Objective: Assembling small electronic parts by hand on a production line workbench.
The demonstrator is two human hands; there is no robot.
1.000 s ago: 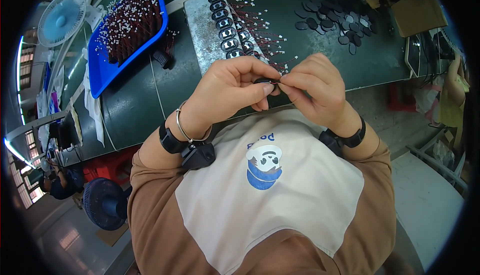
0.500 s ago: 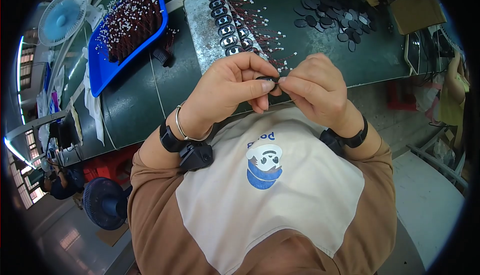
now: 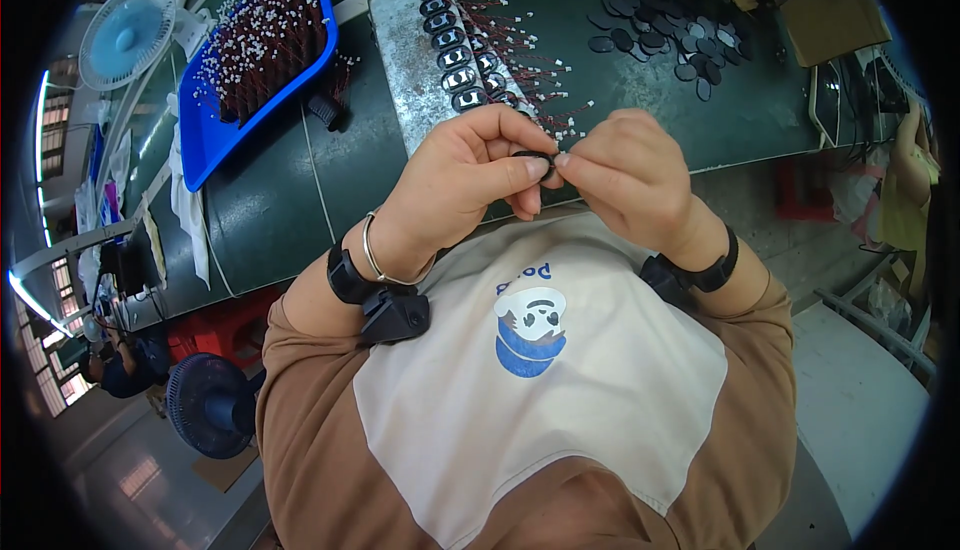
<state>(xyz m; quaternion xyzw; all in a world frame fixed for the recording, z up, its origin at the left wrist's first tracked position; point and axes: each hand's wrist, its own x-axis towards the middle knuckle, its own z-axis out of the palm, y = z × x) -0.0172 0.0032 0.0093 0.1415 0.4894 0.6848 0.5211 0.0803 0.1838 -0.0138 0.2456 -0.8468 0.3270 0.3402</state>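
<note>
Close in front of my apron, my left hand pinches a small black oval speaker between thumb and fingers. The fingertips of my right hand are pressed together right at the speaker's edge; whatever they grip there is too small to make out. Just beyond my hands lies a grey metal plate. Rows of similar oval speakers stand on it, with thin red wires and white connectors trailing off to the right. My left fingers cover the plate's near end.
Many wired parts with white connectors fill a blue tray at the far left. Beside it lies a black bundle. Loose black oval discs are scattered at the far right, near a cardboard box. The table's edge runs below my hands.
Both hands stay close together at the same spot, with the speaker still held. My left wrist has shifted slightly to the right, and my right fingertips have moved a little.
</note>
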